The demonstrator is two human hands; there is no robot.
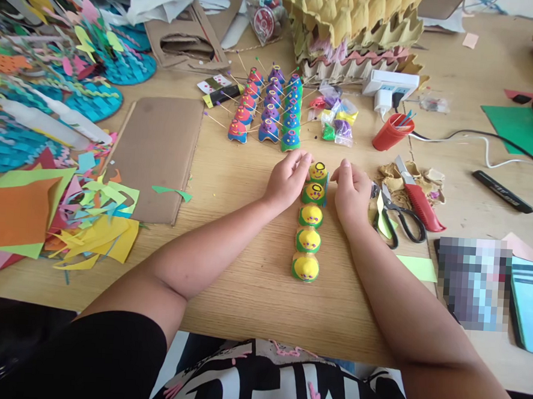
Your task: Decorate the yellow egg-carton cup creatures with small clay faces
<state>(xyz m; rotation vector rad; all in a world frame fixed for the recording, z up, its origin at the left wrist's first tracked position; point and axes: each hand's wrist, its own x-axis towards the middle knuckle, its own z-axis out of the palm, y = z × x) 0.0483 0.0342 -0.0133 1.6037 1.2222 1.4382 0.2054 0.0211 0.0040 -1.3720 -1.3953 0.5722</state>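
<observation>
Hands (290,175) (354,190) half-curled, partly open, nothing visibly held, flanking the yellow-and-green strip (311,215) at its far end.

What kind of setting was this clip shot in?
Probably a craft room or a craft table at home or school: painted egg-carton strips with smiley faces, cut coloured paper and scissors beside a red-handled craft knife lie on the wooden table.

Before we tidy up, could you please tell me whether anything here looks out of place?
The red craft knife lies blade bare among torn carton scraps near the right hand, which seems risky; a green paper scrap overhangs the edge of the cardboard.
</observation>
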